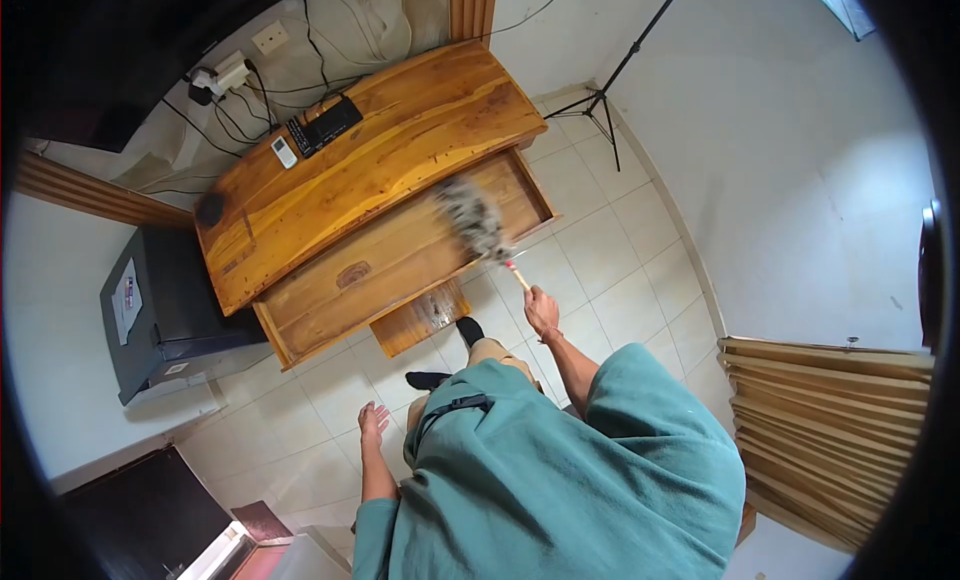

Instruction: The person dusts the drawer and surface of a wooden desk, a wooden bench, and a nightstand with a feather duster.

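Note:
My right hand (541,312) is closed round the pale handle of a feather duster (482,220). The duster's grey, fluffy head is smeared by motion and reaches over the right part of a pulled-out wooden drawer (400,252). Whether its feathers touch the drawer's bottom I cannot tell. The drawer belongs to a wooden TV cabinet (400,145) with a glossy, grained top. Low by my side, my left hand (373,420) hangs with fingers apart and holds nothing.
On the cabinet top lie a black box (332,127) and a white remote (284,152), with cables behind. A dark cabinet (185,300) stands left. A wooden step (420,322) sits below the drawer. A tripod (600,105) and a curtain (825,420) are at right.

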Demonstrator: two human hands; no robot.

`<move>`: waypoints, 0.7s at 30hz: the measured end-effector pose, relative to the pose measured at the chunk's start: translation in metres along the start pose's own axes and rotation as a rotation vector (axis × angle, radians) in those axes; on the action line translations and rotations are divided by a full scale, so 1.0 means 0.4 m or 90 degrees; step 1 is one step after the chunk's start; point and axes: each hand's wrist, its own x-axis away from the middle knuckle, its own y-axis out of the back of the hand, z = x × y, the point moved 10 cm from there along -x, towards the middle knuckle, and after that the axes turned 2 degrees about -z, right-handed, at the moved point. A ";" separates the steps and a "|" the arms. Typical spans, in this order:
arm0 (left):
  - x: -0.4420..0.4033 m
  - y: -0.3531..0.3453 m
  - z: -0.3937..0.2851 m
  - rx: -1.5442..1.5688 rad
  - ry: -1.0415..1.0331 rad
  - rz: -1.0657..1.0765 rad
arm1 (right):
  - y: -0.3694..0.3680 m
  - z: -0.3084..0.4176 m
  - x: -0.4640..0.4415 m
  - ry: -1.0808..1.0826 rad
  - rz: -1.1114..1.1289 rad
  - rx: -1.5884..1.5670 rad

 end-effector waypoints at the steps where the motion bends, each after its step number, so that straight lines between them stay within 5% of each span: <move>1: -0.003 -0.003 -0.007 0.001 -0.007 0.007 | 0.008 -0.021 0.011 -0.056 -0.050 -0.025; 4: -0.003 -0.017 -0.022 -0.003 -0.020 0.024 | -0.030 -0.025 0.035 -0.049 -0.041 -0.063; 8: -0.002 -0.023 -0.022 -0.013 -0.010 0.028 | -0.032 0.078 0.073 0.144 0.109 0.062; 14: 0.014 0.007 -0.022 0.003 -0.010 0.024 | -0.039 0.000 0.074 -0.045 -0.085 -0.018; 18: -0.001 0.042 0.009 0.007 0.010 0.021 | -0.076 0.131 0.103 0.218 0.126 0.069; 21: -0.011 0.052 0.034 0.001 0.019 0.037 | -0.046 0.122 0.087 0.141 0.091 0.072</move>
